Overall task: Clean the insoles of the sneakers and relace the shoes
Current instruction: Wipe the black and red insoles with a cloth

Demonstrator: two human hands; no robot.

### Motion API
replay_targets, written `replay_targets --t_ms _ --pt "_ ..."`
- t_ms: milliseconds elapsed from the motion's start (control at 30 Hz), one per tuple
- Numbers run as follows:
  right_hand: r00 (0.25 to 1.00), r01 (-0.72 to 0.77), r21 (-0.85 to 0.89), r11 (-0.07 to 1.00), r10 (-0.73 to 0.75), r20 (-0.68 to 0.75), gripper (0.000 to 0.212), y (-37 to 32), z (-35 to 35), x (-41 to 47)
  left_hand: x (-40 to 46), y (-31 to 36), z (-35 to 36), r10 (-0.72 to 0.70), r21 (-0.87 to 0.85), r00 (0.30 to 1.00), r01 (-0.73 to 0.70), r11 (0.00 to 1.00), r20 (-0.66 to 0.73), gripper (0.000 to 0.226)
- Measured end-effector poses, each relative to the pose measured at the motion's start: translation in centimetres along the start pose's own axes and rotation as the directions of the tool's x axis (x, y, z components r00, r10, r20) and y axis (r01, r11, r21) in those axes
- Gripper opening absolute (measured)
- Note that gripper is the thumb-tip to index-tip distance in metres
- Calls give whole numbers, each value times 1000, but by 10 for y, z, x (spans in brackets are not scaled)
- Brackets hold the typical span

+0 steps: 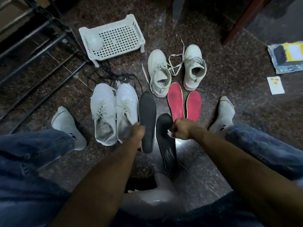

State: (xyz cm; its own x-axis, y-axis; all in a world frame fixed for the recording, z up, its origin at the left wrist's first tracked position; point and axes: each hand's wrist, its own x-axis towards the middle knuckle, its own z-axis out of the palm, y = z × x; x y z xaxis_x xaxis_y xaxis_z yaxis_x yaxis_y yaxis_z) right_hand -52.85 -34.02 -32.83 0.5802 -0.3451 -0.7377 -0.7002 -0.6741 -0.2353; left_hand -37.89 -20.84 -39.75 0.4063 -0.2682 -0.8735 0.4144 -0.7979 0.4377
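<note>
Insoles and sneakers lie on a dark speckled floor between a seated person's socked feet. Left hand (137, 131) grips one black insole (147, 118) by its side edge. Right hand (181, 129), fingers curled, pinches a small white scrap (168, 132) over the second black insole (165, 143), which lies just right of the first. Beyond the right hand lie two red insoles (176, 102) side by side, with a pair of pale unlaced sneakers (159, 72) farther out. Left of the left hand sits a laced white pair (113, 110). A white perforated basket (113, 38) lies farthest away.
</note>
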Motion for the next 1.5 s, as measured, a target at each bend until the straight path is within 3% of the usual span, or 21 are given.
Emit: replay_targets --t_ms 200,333,433,633,733,867,933,1033,1100,1167,1267,1333,1400,1500 --pt "995 -93 80 992 89 47 26 11 23 9 11 13 -13 12 51 982 -2 999 -188 28" --pt "975 -220 223 950 219 27 27 9 39 16 14 14 -10 -1 74 979 17 997 -203 32" --pt "966 -256 302 919 233 109 23 7 57 25 13 11 -4 29 111 972 -2 994 -235 33" --pt "900 -399 616 679 417 124 23 8 82 38 5 0 5 107 222 966 -54 974 -234 34" --pt "894 -401 651 644 430 126 24 9 90 43 -4 -6 5 137 280 954 -59 958 -267 34" --pt "927 -275 645 713 374 -17 27 6 83 43 -15 -8 1 192 384 957 -97 918 -217 33" --pt "943 -241 717 654 332 15 16 10 64 39 -14 -9 1 204 348 968 -144 926 -144 30" --pt "932 -234 852 468 357 59 4 19 24 23 -20 -4 4 176 250 983 -159 955 -48 33" --pt "927 -199 914 354 371 58 10 22 2 14 -29 -2 5 150 104 989 -150 983 4 36" --pt "926 -149 955 256 376 44 9 20 -15 6 -48 7 6 121 -99 980 -106 989 161 33" --pt "926 -89 991 102 374 44 10 8 -34 -1 -78 26 5 154 -392 882 36 919 445 53" --pt "940 -48 999 -18 339 51 14 -5 -45 -4 -92 39 2 258 -545 819 77 835 512 56" --pt "948 -6 997 -72 318 29 10 -21 -55 -10 -105 52 -3 288 -584 778 122 802 558 61" --pt "930 106 994 14 351 -104 14 -42 -69 -19 -117 65 -10 289 -586 748 162 794 598 73"
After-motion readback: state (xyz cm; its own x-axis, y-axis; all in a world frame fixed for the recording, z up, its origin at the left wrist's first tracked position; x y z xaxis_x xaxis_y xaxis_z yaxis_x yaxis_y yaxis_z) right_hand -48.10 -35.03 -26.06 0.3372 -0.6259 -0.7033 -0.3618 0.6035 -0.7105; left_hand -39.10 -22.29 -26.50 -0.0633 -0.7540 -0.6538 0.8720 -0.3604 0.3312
